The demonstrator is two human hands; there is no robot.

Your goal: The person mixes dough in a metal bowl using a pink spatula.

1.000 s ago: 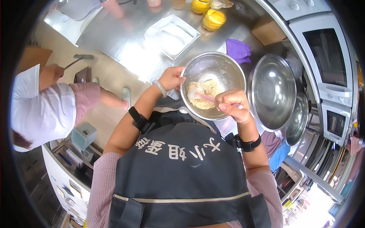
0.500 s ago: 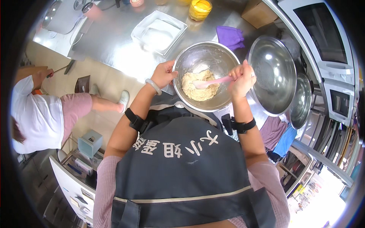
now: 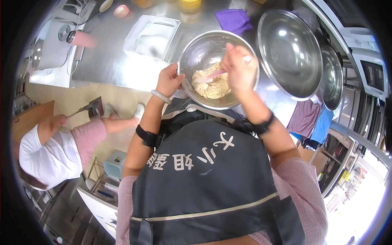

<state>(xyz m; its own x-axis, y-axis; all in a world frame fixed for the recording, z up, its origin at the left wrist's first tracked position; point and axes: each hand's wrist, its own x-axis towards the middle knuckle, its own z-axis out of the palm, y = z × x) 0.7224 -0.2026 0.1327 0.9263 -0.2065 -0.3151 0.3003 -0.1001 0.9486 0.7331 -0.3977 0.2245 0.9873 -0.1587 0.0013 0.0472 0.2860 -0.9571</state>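
A steel mixing bowl [image 3: 245,87] stands in front of me at the near edge of the metal counter. Pale, lumpy dough [image 3: 215,87] lies at its bottom. Gripping the bowl's left rim is my left hand [image 3: 168,79], thumb on the inside and fingers outside. My right hand [image 3: 239,67] reaches over the bowl, its fingers wrapped round the handle of a pink spatula [image 3: 214,75]. The spatula's blade sits in the dough on the left side. Motion blurs my right hand slightly, and it hides part of the bowl's right interior.
Two large steel bowls [image 3: 288,61] stand to the right. A purple cloth [image 3: 233,21] and a white square tray [image 3: 173,36] lie beyond the mixing bowl. A pink bottle [image 3: 79,38] stands at far left. Another person [image 3: 55,151] holds a long-handled dustpan [image 3: 94,108] on the floor at left.
My right hand has moved leftward over the bowl, taking the spatula's blade to the left of the dough. My left hand stays on the rim. The whole view has shifted.
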